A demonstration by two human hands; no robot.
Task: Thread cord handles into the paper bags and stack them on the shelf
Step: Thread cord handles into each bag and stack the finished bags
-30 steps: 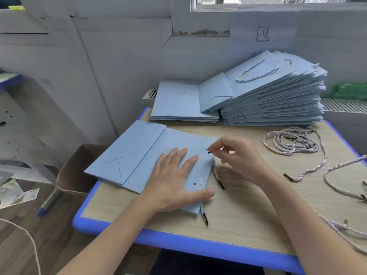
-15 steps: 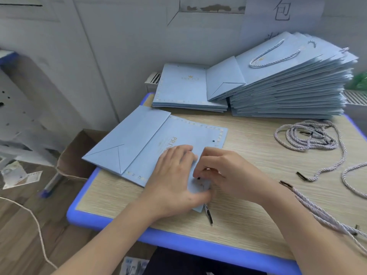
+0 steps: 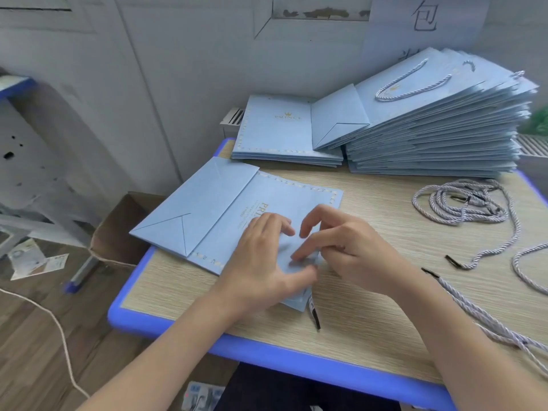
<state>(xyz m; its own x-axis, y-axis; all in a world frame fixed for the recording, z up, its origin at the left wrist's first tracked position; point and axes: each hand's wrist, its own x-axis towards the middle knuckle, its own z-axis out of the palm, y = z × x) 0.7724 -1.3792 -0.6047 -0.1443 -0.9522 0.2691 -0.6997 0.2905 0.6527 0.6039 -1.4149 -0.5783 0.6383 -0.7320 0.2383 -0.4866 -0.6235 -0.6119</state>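
On the wooden table (image 3: 370, 330) with its blue rim, a flat light-blue paper bag (image 3: 225, 209) lies at the near left, its folded bottom flap pointing away to the left and its printed face up. The left hand (image 3: 264, 262) rests on the near end of this bag, fingers bent at the tips and thumb stretched along the bag's edge, pressing the paper down. The right hand (image 3: 347, 247) meets it just beside, index and thumb pinched together at the bag's near edge (what sits between them is too small to make out). A black cord tip (image 3: 314, 314) sticks out from under the bag's near corner onto the table.

Behind, against the wall, a low stack of bags (image 3: 281, 134) lies flat, and to its right stands a tall stack of finished bags (image 3: 439, 137), the top one showing a cord handle (image 3: 412, 84). At the right of the table lies a bundle of loose twisted cords (image 3: 465, 203). A brown cardboard box (image 3: 118, 232) stands on the floor beside the table's left edge.
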